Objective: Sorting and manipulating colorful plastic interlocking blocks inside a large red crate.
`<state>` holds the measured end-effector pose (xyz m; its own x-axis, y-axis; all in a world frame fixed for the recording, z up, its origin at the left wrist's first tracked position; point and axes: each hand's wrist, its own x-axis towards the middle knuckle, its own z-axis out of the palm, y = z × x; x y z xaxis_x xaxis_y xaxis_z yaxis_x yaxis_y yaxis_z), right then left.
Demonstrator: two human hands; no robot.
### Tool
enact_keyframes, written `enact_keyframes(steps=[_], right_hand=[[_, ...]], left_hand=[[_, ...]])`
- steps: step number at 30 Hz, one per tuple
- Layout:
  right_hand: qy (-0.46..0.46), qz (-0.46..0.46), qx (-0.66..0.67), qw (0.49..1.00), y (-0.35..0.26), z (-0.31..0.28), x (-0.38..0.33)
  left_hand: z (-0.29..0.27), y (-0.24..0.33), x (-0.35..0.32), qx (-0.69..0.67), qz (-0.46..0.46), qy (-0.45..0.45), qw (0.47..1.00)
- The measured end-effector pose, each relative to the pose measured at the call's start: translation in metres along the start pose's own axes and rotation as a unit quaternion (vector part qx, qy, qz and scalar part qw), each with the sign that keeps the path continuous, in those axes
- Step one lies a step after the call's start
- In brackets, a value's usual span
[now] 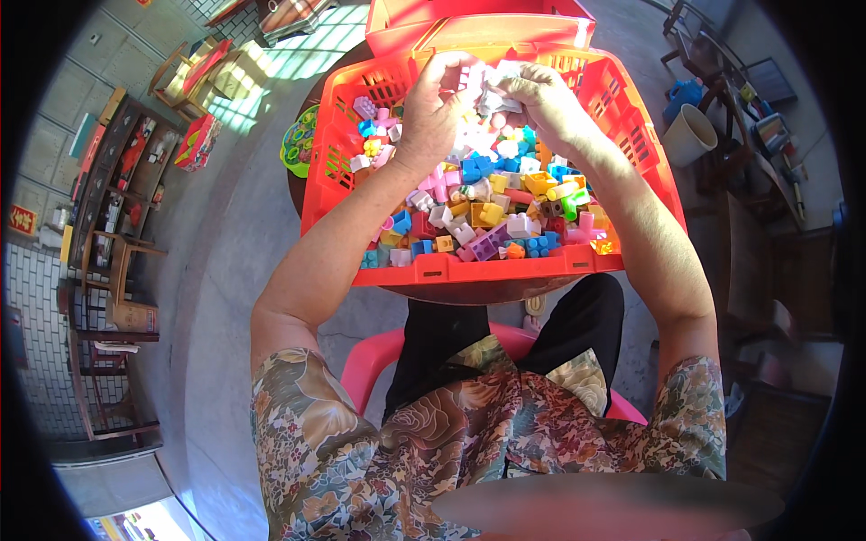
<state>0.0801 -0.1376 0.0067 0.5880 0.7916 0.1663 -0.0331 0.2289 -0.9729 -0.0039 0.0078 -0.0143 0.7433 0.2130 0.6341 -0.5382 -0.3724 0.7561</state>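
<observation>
Both of my hands are raised over the far half of a red plastic basket (pixel 487 269), close together in bright sunlight. My left hand (pixel 431 113) is closed with its fingertips on a pale pink toy building brick (pixel 470 77). Pinched in my right hand (pixel 544 97) is a whitish-grey, crumpled-looking piece (pixel 495 97) that seems to touch the brick; glare hides its kind. Beneath them the basket is filled with loose toy bricks in many colours, among them a purple brick (pixel 488 242) and a blue one (pixel 476 169).
Behind the basket stands a red box (pixel 505 32). A green tray (pixel 299 144) of small pieces sits to its left. Under the basket shows a dark round table edge (pixel 487 290). A white bin (pixel 690 135) stands at right, wooden shelves (pixel 126 171) at left.
</observation>
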Motion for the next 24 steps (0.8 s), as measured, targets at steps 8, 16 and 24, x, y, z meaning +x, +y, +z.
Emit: enact_keyframes(steps=[8,16,24], right_hand=[[-0.063,-0.106,-0.526,0.841,0.02,-0.006,0.006],[-0.014,-0.203,-0.587,0.784,0.031,-0.041,0.011],[0.029,-0.241,-0.591,0.77,0.041,-0.053,0.015]], left_hand=[[-0.014,0.0,0.004,-0.099,-0.116,0.039,0.988],[-0.009,-0.027,0.049,-0.022,-0.191,-0.004,0.981],[0.012,-0.077,0.117,0.07,-0.153,-0.099,0.981]])
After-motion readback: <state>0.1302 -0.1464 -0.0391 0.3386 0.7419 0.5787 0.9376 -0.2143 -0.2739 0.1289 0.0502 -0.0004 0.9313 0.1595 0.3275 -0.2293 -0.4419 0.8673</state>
